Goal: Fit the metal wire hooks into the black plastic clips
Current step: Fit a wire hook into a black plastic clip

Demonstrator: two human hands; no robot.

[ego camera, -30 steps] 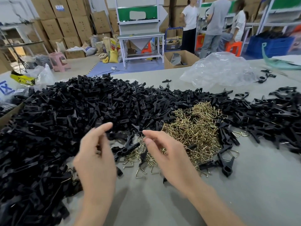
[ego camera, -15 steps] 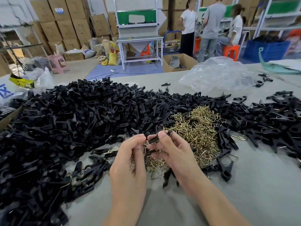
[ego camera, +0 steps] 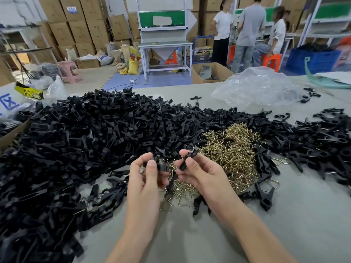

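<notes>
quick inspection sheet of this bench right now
surface: grey table top, bare near the person
job's things: large heap of black plastic clips across the table; pile of brass-coloured metal wire hooks amid it
clutter: crumpled clear plastic bag at far right; cardboard box edge at left
grippers: left hand grips a loose clip; right hand pinches a second clip
cables: thin dark cable on the blue floor mat beyond the table
surroundings: stacked cardboard boxes, white workbench, pink stool, three people

Stacked cardboard boxes point(ego camera: 76, 25) line the back wall. A white workbench point(ego camera: 165, 42) stands on blue floor matting point(ego camera: 133, 82)
</notes>
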